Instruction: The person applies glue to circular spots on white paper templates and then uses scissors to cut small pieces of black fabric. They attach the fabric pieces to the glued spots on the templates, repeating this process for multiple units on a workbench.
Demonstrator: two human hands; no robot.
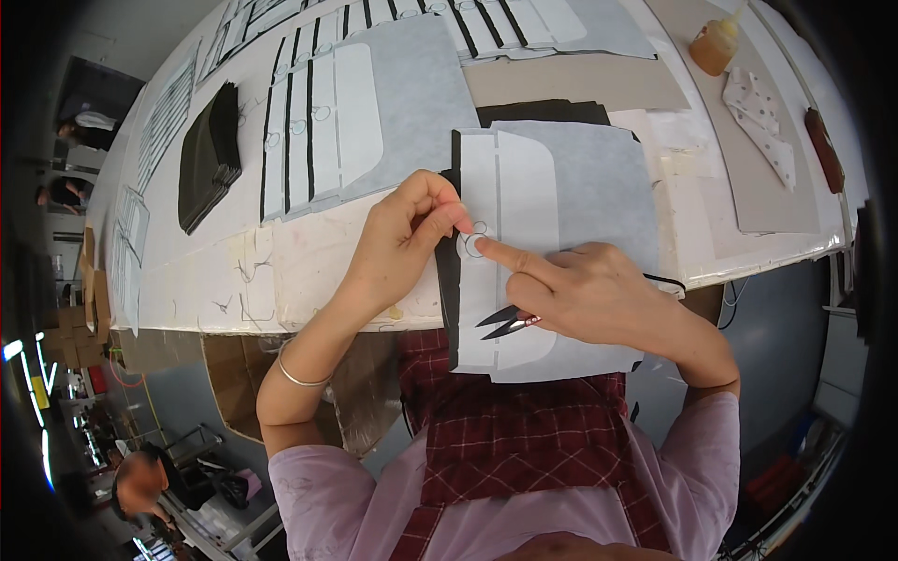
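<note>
A light grey and white flat panel (599,178) with a black strip along its left side lies before me, its near part reaching past the table's front edge. My left hand (407,234) is over that left side, thumb and forefinger pinched together beside a small ring outline (475,245); what they pinch is too small to make out. Close by, my right hand (585,292) rests on the panel with its forefinger stretched to the ring outline. Held under its curled fingers is a pair of thread snips (505,323), blades pointing left and slightly apart.
Similar panels (412,84) lie in overlapping rows across the far table (309,299). A stack of black pieces (210,159) stands left. On the right are an amber squeeze bottle (715,47), a dotted cloth (756,117) and a brown-handled tool (823,150). Other people are far left.
</note>
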